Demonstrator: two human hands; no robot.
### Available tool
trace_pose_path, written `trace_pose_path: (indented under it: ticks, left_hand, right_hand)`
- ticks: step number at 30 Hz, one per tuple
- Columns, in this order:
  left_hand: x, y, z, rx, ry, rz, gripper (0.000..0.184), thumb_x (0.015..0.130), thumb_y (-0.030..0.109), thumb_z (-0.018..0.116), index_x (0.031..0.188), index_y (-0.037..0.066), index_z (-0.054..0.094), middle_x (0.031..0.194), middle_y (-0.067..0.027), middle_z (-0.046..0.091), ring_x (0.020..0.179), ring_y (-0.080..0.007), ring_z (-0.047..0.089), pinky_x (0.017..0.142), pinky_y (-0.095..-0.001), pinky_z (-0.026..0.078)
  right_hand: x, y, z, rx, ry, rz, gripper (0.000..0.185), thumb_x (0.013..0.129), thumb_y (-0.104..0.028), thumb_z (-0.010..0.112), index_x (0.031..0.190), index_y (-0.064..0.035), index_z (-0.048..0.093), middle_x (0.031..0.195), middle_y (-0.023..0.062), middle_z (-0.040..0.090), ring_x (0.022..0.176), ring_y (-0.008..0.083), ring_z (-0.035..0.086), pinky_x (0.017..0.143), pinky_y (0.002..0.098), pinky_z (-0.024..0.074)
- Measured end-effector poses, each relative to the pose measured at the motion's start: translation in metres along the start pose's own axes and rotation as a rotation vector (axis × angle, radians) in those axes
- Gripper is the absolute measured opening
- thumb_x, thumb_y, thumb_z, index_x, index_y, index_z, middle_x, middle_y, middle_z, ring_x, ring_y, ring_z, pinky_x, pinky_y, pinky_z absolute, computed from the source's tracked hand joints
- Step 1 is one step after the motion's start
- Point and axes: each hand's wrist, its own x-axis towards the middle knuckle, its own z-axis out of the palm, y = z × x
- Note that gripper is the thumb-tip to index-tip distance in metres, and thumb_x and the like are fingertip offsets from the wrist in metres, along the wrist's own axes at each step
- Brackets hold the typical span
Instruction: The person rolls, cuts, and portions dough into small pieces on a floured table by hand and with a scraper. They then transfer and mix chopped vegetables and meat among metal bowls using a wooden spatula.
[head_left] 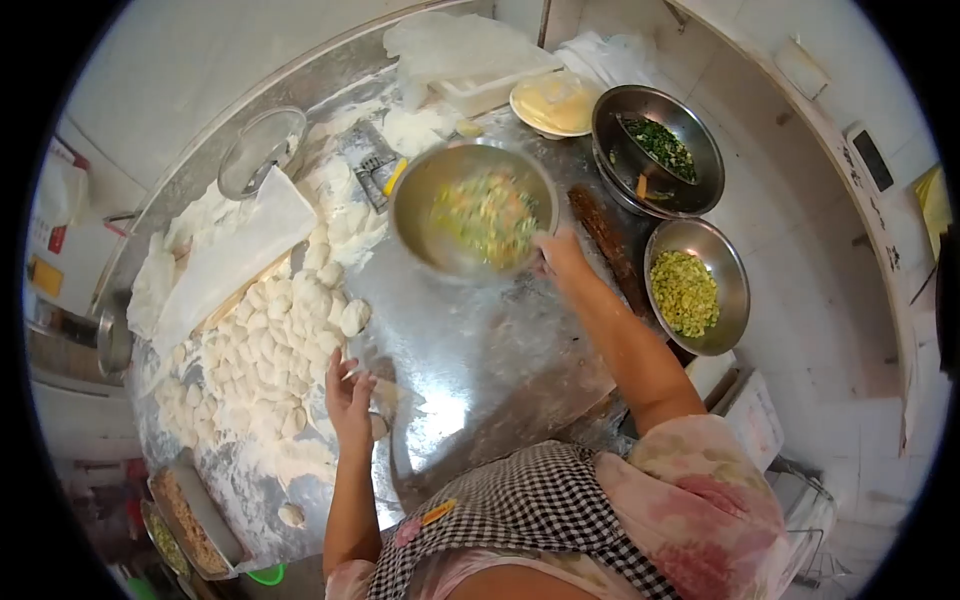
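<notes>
My right hand (562,255) grips the rim of a metal bowl (415,235) over the far middle of the metal table. Chopped filling (490,215), green, yellow and orange, lies in that bowl and is smeared by motion. At the edge of the dough pieces, my left hand (350,395) has its fingers partly curled around a thin, pale flat stick (388,392), whose kind I cannot make out. Many small floured dough pieces (265,345) are heaped left of this hand. One round dough piece (355,317) sits just beyond its fingertips.
Right of the bowl lie a dark rolling pin (610,245), a bowl of chopped greens (707,150) and a bowl of pale green chopped vegetable (738,290). A yellow-handled tool (395,177) rests behind. White cloth (240,255) covers a board at left; a filling tray (215,520) stands front left.
</notes>
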Motion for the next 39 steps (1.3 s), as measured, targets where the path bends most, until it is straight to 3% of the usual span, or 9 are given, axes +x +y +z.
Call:
trace_pose_path:
  ticks: [4,10,17,24,29,33,36,38,39]
  left_hand:
    - [-0.029,-0.003,-0.014,-0.058,0.007,-0.093,0.054,0.086,0.005,0.055,0.135,-0.003,0.034,0.103,-0.0079,0.051,0.087,-0.0117,0.053,0.075,-0.0238,0.045]
    - [-0.046,-0.048,-0.012,-0.164,-0.152,-0.281,0.058,0.091,0.023,0.052,0.138,-0.001,0.029,0.106,-0.0045,0.052,0.090,-0.0117,0.052,0.079,-0.0243,0.042]
    - [-0.044,0.000,0.038,-0.360,-0.294,-0.694,0.047,0.088,0.033,0.055,0.120,0.000,0.046,0.102,-0.0107,0.060,0.084,-0.0192,0.061,0.068,-0.0305,0.052]
    - [-0.031,0.012,0.042,-0.128,-0.309,-0.825,0.042,0.085,0.017,0.056,0.120,-0.002,0.042,0.107,-0.0135,0.057,0.092,-0.0216,0.060,0.067,-0.0330,0.055]
    - [-0.035,0.006,0.049,-0.177,-0.244,-0.800,0.044,0.082,0.013,0.057,0.119,-0.003,0.039,0.110,-0.0155,0.054,0.094,-0.0233,0.058,0.073,-0.0350,0.052]
    - [-0.020,0.067,0.071,-0.124,-0.046,-0.951,0.053,0.081,0.013,0.057,0.124,-0.004,0.032,0.117,-0.0176,0.050,0.100,-0.0266,0.055,0.083,-0.0385,0.049]
    - [0.001,0.008,0.063,-0.171,-0.125,-0.734,0.048,0.083,0.017,0.058,0.121,-0.003,0.037,0.115,-0.0163,0.051,0.093,-0.0257,0.055,0.079,-0.0370,0.052]
    - [0.021,0.030,0.073,-0.370,0.043,-0.781,0.034,0.086,0.016,0.056,0.115,0.001,0.048,0.107,-0.0129,0.056,0.080,-0.0207,0.057,0.075,-0.0333,0.053]
    - [0.028,0.026,0.073,-0.436,0.025,-0.737,0.035,0.086,0.017,0.056,0.116,0.001,0.047,0.105,-0.0126,0.057,0.078,-0.0203,0.058,0.075,-0.0327,0.054]
  right_hand:
    - [-0.055,-0.017,-0.046,-0.300,-0.290,-0.002,0.021,0.086,-0.020,0.054,0.084,-0.0001,0.060,0.063,0.0095,0.059,0.049,0.0166,0.056,0.045,0.0300,0.0469]
    - [0.010,-0.064,-0.153,0.458,0.208,-0.157,0.035,0.093,-0.032,0.049,0.105,0.0013,0.048,0.080,0.0172,0.065,0.061,0.0210,0.061,0.052,0.0303,0.0514]
    - [0.082,-0.084,-0.200,0.950,0.286,0.053,0.028,0.090,-0.011,0.048,0.105,0.0115,0.039,0.112,0.0322,0.047,0.093,0.0392,0.057,0.075,0.0420,0.0570]
    - [0.120,-0.079,-0.211,1.141,0.388,0.018,0.019,0.086,-0.003,0.046,0.096,0.0133,0.043,0.100,0.0271,0.053,0.089,0.0359,0.058,0.072,0.0362,0.0585]
    - [0.144,-0.041,-0.256,0.778,0.242,-0.165,0.013,0.084,-0.001,0.052,0.093,0.0089,0.048,0.099,0.0227,0.052,0.089,0.0301,0.058,0.072,0.0336,0.0561]
    - [0.084,-0.062,-0.232,-0.951,0.415,-0.622,0.021,0.089,-0.008,0.049,0.102,0.0071,0.051,0.102,0.0170,0.054,0.092,0.0239,0.055,0.077,0.0305,0.0512]
    - [0.022,-0.092,-0.186,-1.012,0.411,-0.457,0.027,0.093,-0.014,0.047,0.110,0.0058,0.052,0.105,0.0127,0.055,0.095,0.0192,0.053,0.080,0.0281,0.0474]
    - [0.060,-0.045,-0.235,-1.010,0.343,-0.983,0.019,0.089,-0.017,0.054,0.101,-0.0022,0.055,0.092,0.0067,0.056,0.081,0.0132,0.054,0.066,0.0235,0.0476]
    - [0.064,-0.045,-0.226,-0.310,0.276,-0.514,0.014,0.089,-0.017,0.055,0.095,-0.0046,0.055,0.088,0.0054,0.055,0.077,0.0113,0.053,0.062,0.0224,0.0465]
